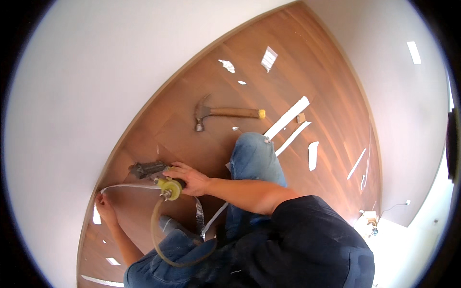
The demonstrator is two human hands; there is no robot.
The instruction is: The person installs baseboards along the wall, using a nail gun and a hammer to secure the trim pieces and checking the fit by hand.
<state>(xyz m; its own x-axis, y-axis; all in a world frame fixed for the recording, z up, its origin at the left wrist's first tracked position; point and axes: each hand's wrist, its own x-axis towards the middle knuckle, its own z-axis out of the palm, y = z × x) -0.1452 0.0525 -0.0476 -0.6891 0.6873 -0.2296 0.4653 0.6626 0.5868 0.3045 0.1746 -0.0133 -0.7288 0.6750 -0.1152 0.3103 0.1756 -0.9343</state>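
My right hand (189, 180) is wrapped round an air nail gun (148, 169) with a dark body and a yellow-green end. From its metal fitting a clear yellowish air hose (154, 225) loops down across my legs. At the foot of the wall on the left, my left hand (104, 209) pinches the end of a thin white strip (132, 186). That strip runs right from my fingers and passes behind the nail gun. Part of my left fingers is too small to make out. A claw hammer (233, 112) with a wooden handle lies on the floor ahead.
Brown wood flooring (192, 144) meets a skirting board (158, 93) along the white wall (86, 86). White strips (288, 117) and scraps (227, 66) lie scattered, with a small brown block (301, 118) among them. At the right, a cable (391, 208) runs to a wall socket.
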